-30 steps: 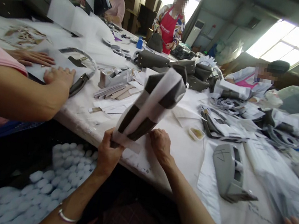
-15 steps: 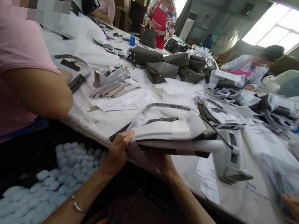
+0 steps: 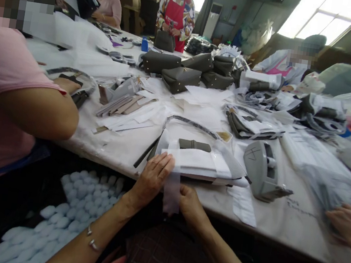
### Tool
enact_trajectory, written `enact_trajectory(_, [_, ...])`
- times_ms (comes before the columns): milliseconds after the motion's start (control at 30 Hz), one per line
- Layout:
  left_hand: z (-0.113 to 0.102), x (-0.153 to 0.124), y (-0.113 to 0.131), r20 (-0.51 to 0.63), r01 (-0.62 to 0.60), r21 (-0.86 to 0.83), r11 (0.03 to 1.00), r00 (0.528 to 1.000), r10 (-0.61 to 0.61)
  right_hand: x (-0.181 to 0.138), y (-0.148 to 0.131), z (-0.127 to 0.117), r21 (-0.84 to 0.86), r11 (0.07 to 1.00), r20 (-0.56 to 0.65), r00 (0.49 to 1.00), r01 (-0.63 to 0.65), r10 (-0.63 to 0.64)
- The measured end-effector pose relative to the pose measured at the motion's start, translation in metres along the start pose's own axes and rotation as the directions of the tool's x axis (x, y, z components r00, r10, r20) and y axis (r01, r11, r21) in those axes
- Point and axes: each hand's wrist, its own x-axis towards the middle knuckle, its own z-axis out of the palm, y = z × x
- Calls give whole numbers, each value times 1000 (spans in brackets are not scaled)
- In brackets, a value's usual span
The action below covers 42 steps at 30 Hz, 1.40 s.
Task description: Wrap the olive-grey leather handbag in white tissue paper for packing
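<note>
A dark grey-green handbag (image 3: 195, 145) lies on the table edge before me, largely covered by white paper (image 3: 195, 163), its wrapped handle (image 3: 193, 123) arching up behind. From its front a translucent white strip (image 3: 172, 188) hangs over the edge. My left hand (image 3: 153, 176) rests on the bag's left front, fingers stretched flat against the paper and strip; its thumb is hidden. Just right of the strip, my right hand (image 3: 191, 205) is closed, pinching the strip's edge between thumb and fingers. A grey tape dispenser (image 3: 260, 168) stands right of the bag.
Several dark bags (image 3: 180, 78) are grouped at mid-table. Paper strips (image 3: 125, 113) lie left of centre. Plastic sleeves (image 3: 324, 171) are on the right, under another person's hand (image 3: 349, 223). A pink-sleeved co-worker (image 3: 23, 69) works close at left. White balls (image 3: 80, 196) fill the space below.
The bag has gone from tilted up in both hands to lying lower on the table. My left hand has moved onto its front; my right came out from underneath to the strip.
</note>
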Motion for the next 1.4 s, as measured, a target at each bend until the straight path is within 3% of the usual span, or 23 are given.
enact_trajectory(133, [-2,-5,-5,31,-29,-50,998,999,31,-2,6,-3,-100,991,59,994,94,-88])
enact_trajectory(300, [0,-7,-5,18,-9,-102,995,1000,11,-4,11,-10,-174,985,198,980,16,18])
enact_trajectory(500, [1,-6,-4,10,0,-124,992,1000,1,-7,14,-26,-232,973,382,921,13,79])
enact_trajectory(633, [4,-6,-1,19,27,-135,991,1000,-24,-9,24,-19,-285,957,472,877,52,93])
enact_trajectory(767, [7,-6,0,25,35,-147,988,999,-32,-12,26,-5,-412,894,532,842,173,83])
enact_trajectory(867, [7,-6,0,27,26,-154,988,999,-22,-19,11,-2,-553,752,564,825,359,21])
enact_trajectory(1000, [6,-6,-2,7,7,-177,984,1000,-6,-33,-20,-2,-712,473,591,807,520,2])
enact_trajectory(1067, [7,-6,-3,8,1,-182,983,1000,0,-41,-39,-3,-693,400,652,758,600,-9])
enact_trajectory(1100, [7,-6,-3,13,0,-183,983,1000,3,-45,-49,-3,-652,405,684,728,640,-49])
enact_trajectory(1167, [7,-6,-3,22,-3,-182,983,1000,7,-48,-69,-8,-566,434,679,695,701,-237])
enact_trajectory(1233, [8,-6,-3,19,-8,-178,984,1000,12,-44,-83,-17,-565,374,530,671,736,-519])
enact_trajectory(1300, [8,-7,-3,11,-15,-168,986,1000,17,-33,-88,-30,-664,189,402,559,723,-725])
enact_trajectory(1367, [8,-7,-3,1,-33,-158,987,999,34,-18,-83,-44,-760,-34,443,478,650,-759])
enact_trajectory(1400, [8,-6,-4,3,-42,-155,987,999,43,-10,-78,-50,-774,-134,504,474,619,-722])
